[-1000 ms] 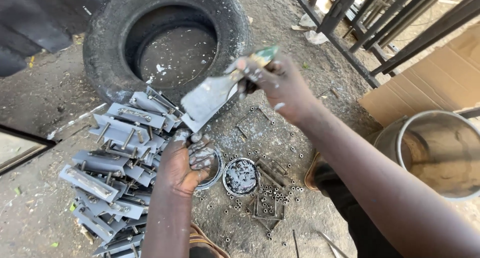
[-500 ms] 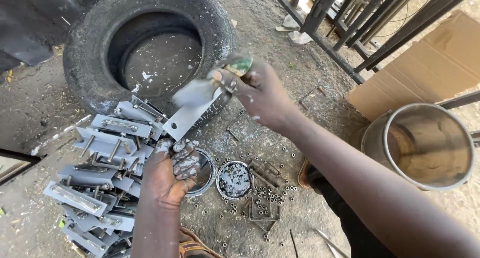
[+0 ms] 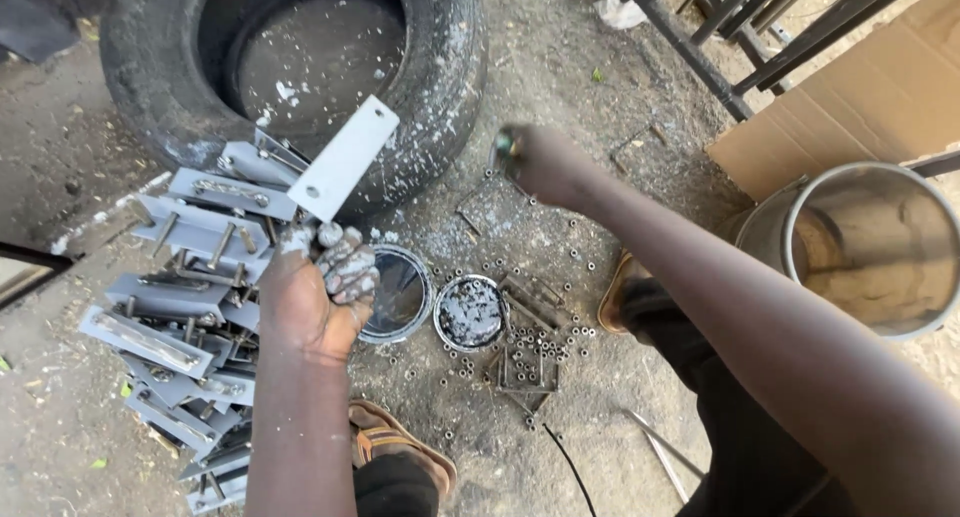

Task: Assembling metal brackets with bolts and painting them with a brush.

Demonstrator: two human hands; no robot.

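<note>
My left hand (image 3: 315, 287), its fingers smeared with silver paint, grips the lower end of a flat grey-painted metal plate (image 3: 345, 159) that slants up over the tyre's edge. My right hand (image 3: 545, 165) is closed in a fist around a small green-handled brush (image 3: 506, 143), most of it hidden in the fist. It hovers to the right of the plate, apart from it. Below and between the hands, an open small paint tin (image 3: 470, 312) sits on the ground with its round lid (image 3: 398, 292) beside it.
A heap of grey-painted metal brackets (image 3: 185, 297) lies at the left against an old tyre (image 3: 440, 87). Several loose nuts and bolts (image 3: 535, 352) litter the dirt. A metal bucket (image 3: 800, 227), cardboard (image 3: 850, 107) and metal bars (image 3: 700, 47) stand at the right. A sandal (image 3: 395, 442) is below.
My right hand has drawn the brush off the plate and moved right and down. My left hand has shifted its grip to the plate's lower end, leaving its painted face fully in view.
</note>
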